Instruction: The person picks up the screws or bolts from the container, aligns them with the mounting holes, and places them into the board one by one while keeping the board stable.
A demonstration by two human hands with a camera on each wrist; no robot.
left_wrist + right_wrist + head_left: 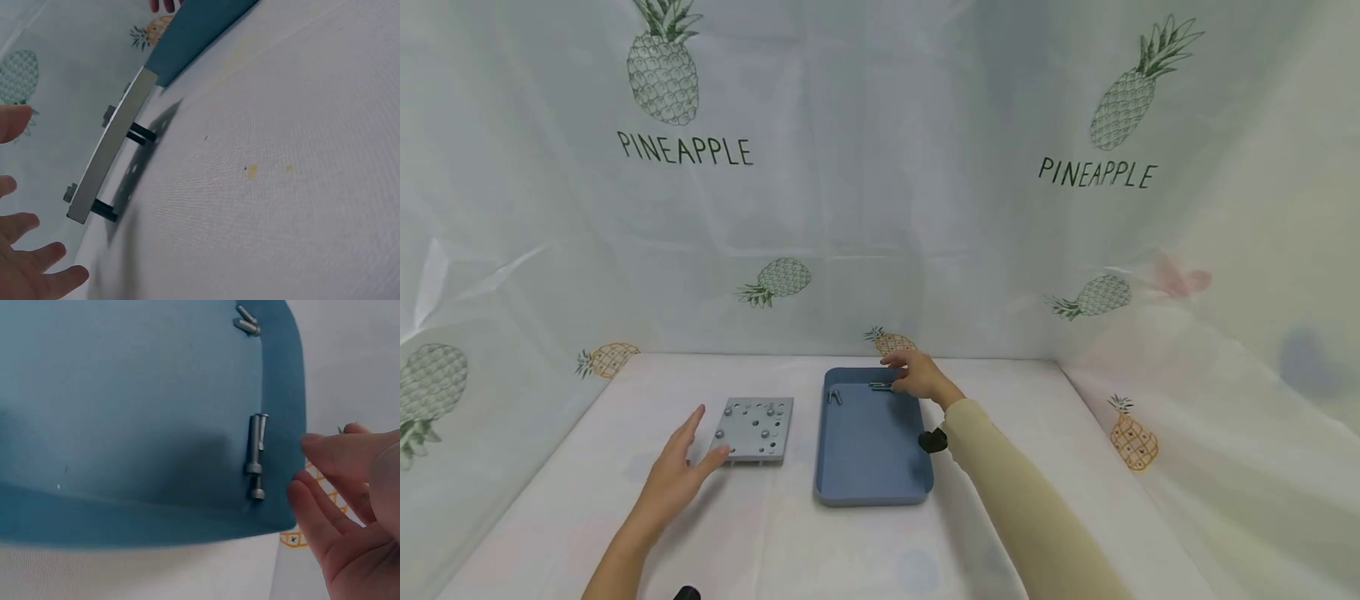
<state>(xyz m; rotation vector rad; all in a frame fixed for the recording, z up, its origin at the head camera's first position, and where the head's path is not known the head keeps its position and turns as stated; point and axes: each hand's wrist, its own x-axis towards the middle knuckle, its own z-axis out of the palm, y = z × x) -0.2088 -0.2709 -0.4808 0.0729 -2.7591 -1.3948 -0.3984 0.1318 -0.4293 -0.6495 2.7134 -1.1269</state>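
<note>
A silver metal plate (pixel 752 429) with rows of holes has several bolts set in it. From the left wrist view, the plate's edge (pixel 112 147) stands above the table on dark bolt shafts (pixel 105 210). My left hand (pixel 673 475) is beside the plate's left side, fingers spread and holding nothing. Over the far right corner of a blue tray (pixel 872 454) hovers my right hand (pixel 921 377), its fingers loosely bent with nothing between them. Close to those fingers, several bolts (pixel 254 447) lie along the tray's far wall.
Two small metal pins (pixel 247 324) lie in the tray's far left corner. White patterned cloth (pixel 880 550) covers the table, and a pineapple-print curtain (pixel 880 208) hangs behind it. A black band (pixel 932 440) is by the right wrist.
</note>
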